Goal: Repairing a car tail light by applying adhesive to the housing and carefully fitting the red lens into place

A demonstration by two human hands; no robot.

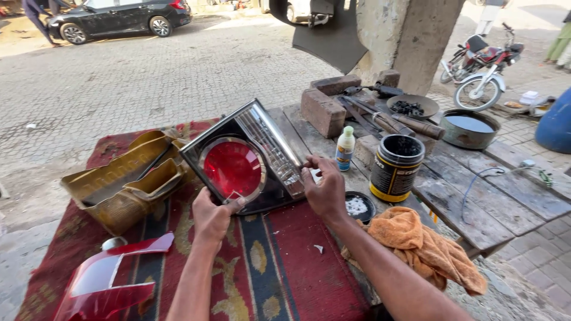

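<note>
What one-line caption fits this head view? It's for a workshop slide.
Left hand and right hand hold a tail light with a round red lens above a patterned cloth.

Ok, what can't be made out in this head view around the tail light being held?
- Tail light: its back faces away; the left hand and right hand cover its lower edge.
- Right fingertips: whether they grip or only rest is unclear.
- Red lens cover: cut off by the bottom edge.
- Black tin: contents too dark.
- Small white bottle: too small to identify.
</note>
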